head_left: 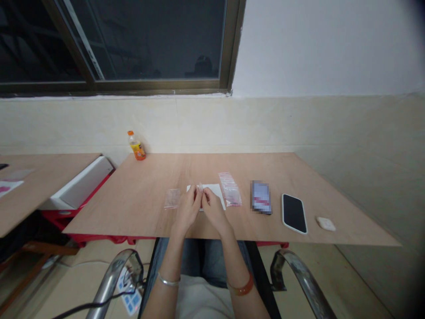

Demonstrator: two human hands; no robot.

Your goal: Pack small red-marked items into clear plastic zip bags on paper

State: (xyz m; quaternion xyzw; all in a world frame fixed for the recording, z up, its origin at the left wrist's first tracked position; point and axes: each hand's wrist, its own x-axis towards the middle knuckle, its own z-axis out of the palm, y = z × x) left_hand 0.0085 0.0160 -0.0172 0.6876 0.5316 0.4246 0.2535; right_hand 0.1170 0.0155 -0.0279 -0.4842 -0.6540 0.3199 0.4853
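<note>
Clear plastic [200,187] is sticking up between the left hand [189,204] and the right hand [214,206], right at the fingertips. Both hands are pinching it, fingers curled, over white paper [217,191] on the bench [119,199]. 1 flat bag [171,198] is lying beside the left hand; more bags [230,190] are lying beyond the right.

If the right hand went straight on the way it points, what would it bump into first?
Probably the left hand, at its fingertips, which are close by the right hand's above the white sheet; whether they already touch is unclear.
</note>
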